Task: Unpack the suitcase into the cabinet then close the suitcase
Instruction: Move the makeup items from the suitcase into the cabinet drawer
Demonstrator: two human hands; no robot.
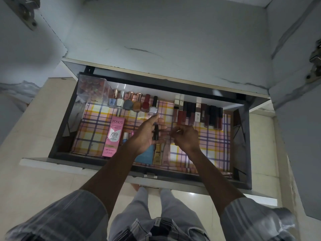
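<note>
Risk noted: small cosmetics handled over an open, already stocked drawer of the cabinet.

The left hand has its grip closed around a dark tube, held above the checked liner just short of the nail polish row. The right hand pinches something thin and pale beside that tube; what it is cannot be told. A slip or careless sweep could topple the upright polish bottles or disturb the lipsticks to their right. The tube looks black, slim and smooth. The suitcase is out of view.
</note>
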